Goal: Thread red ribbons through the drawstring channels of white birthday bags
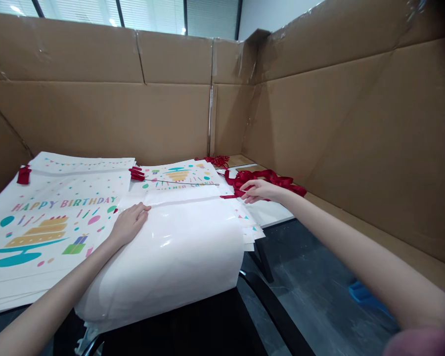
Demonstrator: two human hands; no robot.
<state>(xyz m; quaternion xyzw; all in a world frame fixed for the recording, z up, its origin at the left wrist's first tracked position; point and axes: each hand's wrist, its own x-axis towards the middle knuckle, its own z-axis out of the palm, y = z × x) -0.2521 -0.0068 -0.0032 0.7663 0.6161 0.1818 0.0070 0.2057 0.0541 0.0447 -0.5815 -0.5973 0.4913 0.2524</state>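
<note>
Two bare hands worked at a table walled on three sides by cardboard (356,128). The left hand (128,223) lay flat, fingers loosely together, pressing on the white bag (178,242), a glossy sheet that draped over the table's near edge. The right hand (257,190) reached to the bag's far right corner, fingers closed in a pinch on a red ribbon (230,196) whose end touched the bag's top edge; whether the ribbon already passed through the bag could not be told. Behind that hand lay a loose ribbon pile (267,177), with a smaller tangle (218,160) in the far corner. A thin dark wire (185,183) lay across a printed bag (178,177) just beyond the white one. To the left sat a stack (40,232) of bags printed "HAPPY BIRTHDAY" with a cake; red ribbon ends (23,174) showed at its top left and again (136,173) at its top right, suggesting that those bags were already fitted. By this reading the work stood partway: a stack appeared finished, the white bag was in hand with one ribbon at its edge, and the many loose ribbons suggested more bags remained. A dark chair frame (270,306) and grey floor (319,296) showed below.
</note>
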